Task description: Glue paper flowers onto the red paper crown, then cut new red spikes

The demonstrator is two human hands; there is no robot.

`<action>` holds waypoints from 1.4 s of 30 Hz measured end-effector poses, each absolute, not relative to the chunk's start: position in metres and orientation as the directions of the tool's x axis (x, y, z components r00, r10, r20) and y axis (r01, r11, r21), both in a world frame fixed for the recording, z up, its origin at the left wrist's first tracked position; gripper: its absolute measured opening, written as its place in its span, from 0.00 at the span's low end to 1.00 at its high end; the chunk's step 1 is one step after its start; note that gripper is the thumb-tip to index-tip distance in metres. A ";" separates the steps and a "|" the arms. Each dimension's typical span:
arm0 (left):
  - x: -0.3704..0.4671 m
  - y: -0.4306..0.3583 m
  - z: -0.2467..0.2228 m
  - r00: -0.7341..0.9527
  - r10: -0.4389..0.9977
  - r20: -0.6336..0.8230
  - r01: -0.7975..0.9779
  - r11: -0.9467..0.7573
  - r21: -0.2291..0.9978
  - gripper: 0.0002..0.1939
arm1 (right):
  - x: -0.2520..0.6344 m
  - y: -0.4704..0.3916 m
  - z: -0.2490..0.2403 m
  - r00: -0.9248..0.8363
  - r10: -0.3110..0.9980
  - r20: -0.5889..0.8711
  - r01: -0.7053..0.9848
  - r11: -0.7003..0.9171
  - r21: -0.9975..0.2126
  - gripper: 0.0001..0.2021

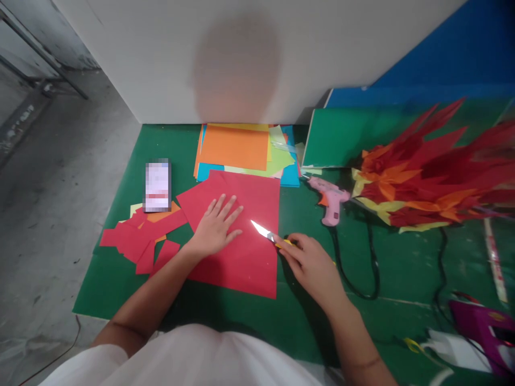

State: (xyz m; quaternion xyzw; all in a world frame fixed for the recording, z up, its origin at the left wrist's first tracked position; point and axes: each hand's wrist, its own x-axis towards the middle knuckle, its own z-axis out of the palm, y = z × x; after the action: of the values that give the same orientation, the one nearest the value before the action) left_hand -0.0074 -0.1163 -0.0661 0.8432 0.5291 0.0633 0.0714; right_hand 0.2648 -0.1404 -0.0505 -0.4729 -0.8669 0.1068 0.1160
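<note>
A large sheet of red paper (252, 271) lies on the green tabletop in front of me. My left hand (215, 225) rests flat on it, fingers spread, with nothing in its grasp. At the sheet's right edge, my right hand (311, 262) is closed around a yellow-handled knife (261, 230), its index finger stretched along the top. The shiny pointed blade aims up and left over the red sheet; whether it touches the paper I cannot tell. Fingers hide most of the handle. Red paper scraps (139, 236) lie in a loose pile left of the sheet.
A phone (157, 185) lies above the scraps. Coloured paper (237, 147) is stacked at the back. Rightward are a pink glue gun (332, 198) with a black cord, a red-orange paper flame shape (426, 187), a purple box (478, 327) and a green board (333, 134).
</note>
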 end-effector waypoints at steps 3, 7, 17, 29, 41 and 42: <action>-0.007 -0.116 -0.067 0.430 0.902 0.032 0.884 -0.428 0.191 0.31 | 0.262 -0.133 -0.050 -0.541 0.834 0.105 0.783 0.546 -0.299 0.17; -0.007 -0.117 -0.066 0.426 0.904 0.029 0.886 -0.423 0.189 0.31 | 0.256 -0.124 -0.047 -0.552 0.827 0.104 0.779 0.556 -0.291 0.17; -0.007 -0.117 -0.068 0.434 0.900 0.030 0.887 -0.433 0.158 0.31 | 0.245 -0.106 -0.049 -0.577 0.803 0.147 0.758 0.594 -0.271 0.17; -0.006 -0.118 -0.071 0.415 0.908 0.053 0.895 -0.418 0.157 0.36 | 0.229 -0.085 -0.051 -0.592 0.794 0.137 0.749 0.605 -0.270 0.18; -0.006 -0.118 -0.072 0.416 0.908 0.057 0.896 -0.419 0.144 0.36 | 0.211 -0.066 -0.051 -0.591 0.794 0.141 0.757 0.606 -0.242 0.18; -0.006 -0.118 -0.071 0.417 0.907 0.058 0.896 -0.421 0.143 0.36 | 0.210 -0.065 -0.051 -0.589 0.795 0.146 0.759 0.606 -0.238 0.18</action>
State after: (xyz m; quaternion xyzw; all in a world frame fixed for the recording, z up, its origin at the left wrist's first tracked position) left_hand -0.0062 -0.1177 -0.0715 0.8405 0.5363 0.0632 0.0448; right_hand 0.2098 -0.0646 -0.0512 -0.4374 -0.8882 0.0753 0.1190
